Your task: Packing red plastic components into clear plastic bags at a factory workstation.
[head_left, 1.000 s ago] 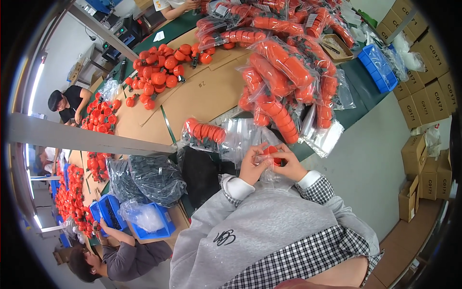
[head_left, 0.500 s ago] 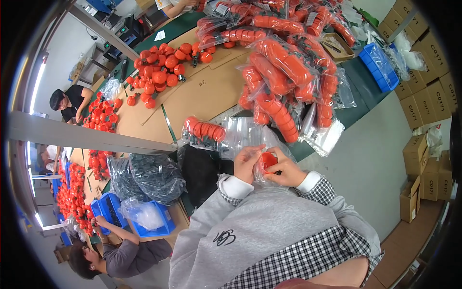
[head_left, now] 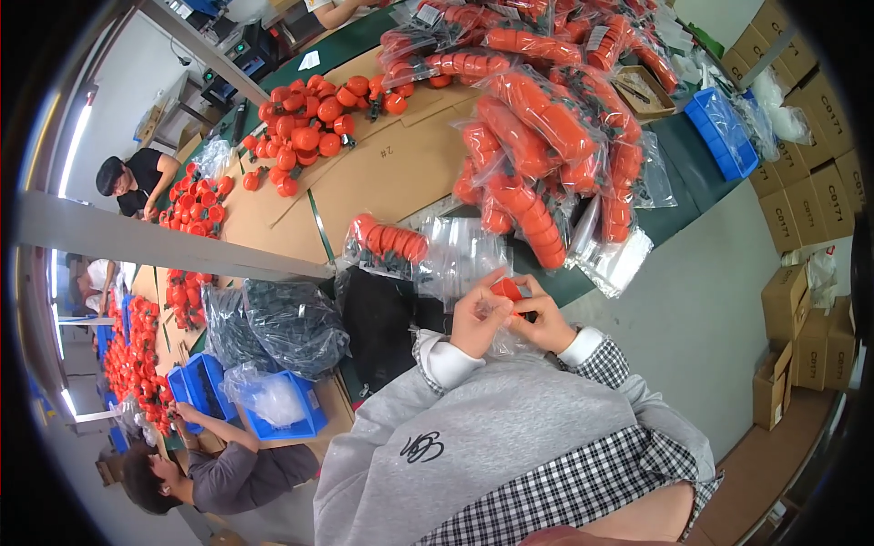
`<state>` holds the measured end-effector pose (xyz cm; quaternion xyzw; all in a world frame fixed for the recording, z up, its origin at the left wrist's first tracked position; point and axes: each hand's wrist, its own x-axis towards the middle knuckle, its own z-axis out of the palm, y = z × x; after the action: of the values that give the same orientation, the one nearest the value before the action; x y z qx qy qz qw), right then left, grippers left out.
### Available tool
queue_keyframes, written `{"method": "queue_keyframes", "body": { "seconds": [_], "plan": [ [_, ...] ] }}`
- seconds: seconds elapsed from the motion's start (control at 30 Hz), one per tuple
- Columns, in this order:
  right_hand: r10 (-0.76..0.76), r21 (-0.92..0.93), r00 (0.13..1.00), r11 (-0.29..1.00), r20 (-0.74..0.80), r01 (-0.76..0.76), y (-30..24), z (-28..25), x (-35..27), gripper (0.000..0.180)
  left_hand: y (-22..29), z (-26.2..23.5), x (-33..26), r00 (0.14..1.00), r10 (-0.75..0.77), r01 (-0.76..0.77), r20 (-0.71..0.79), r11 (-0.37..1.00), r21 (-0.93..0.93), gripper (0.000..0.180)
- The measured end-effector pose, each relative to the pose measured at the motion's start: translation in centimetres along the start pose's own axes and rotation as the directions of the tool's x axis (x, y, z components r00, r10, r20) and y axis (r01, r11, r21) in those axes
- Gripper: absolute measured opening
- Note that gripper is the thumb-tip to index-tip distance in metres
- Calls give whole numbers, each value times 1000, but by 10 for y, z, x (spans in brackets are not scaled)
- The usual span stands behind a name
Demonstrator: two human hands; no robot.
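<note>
In front of my chest, a small red cup-shaped piece (head_left: 506, 288) sits between my two hands, with clear plastic film (head_left: 512, 344) hanging below it. My left hand (head_left: 480, 320) has its fingers closed on the red piece's left side and on some of the film. From the right, my right hand (head_left: 546, 322) pinches the piece, thumb and fingers bent around it. Just beyond my hands lie flat clear plastic bags (head_left: 464, 255). A filled bag of stacked red cups (head_left: 390, 238) rests to their left.
Bagged red cups (head_left: 537, 109) are heaped at the far right of the table; loose ones (head_left: 305, 127) lie on cardboard (head_left: 382, 168). Left of me are a black cloth-like item (head_left: 378, 318), dark-filled bags (head_left: 296, 328) and a blue bin (head_left: 314, 414). Co-workers sit along the left.
The red cup has turned from showing its open round face to a side-on tilt and moved slightly up. My left fingers have shifted in toward the right hand.
</note>
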<state>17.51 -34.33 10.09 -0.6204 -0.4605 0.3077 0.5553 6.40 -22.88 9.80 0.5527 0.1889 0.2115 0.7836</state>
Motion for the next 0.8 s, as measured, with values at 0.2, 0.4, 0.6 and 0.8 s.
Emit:
{"method": "queue_keyframes", "body": {
  "seconds": [0.2, 0.4, 0.6, 0.8],
  "plan": [
    [-105, -32, 994, 994, -20, 104, -9, -3, 4, 17, 10, 6, -3, 996, 91, -92, 19, 994, 57, 11],
    [-171, -45, 980, 983, 99, 176, -16, -3, 6, 17, 12, -4, 10, 973, -121, 64, -194, 959, -276, 11],
    [-152, 169, 988, 975, 20, 147, -20, -9, 12, 23, 36, -5, 11, 989, -128, 68, -79, 847, -527, 9],
    [-185, 209, 983, 961, 0, 181, -24, -17, 15, 28, 42, -12, 1, 998, -64, 55, 5, 814, -579, 13]
  ]
}}
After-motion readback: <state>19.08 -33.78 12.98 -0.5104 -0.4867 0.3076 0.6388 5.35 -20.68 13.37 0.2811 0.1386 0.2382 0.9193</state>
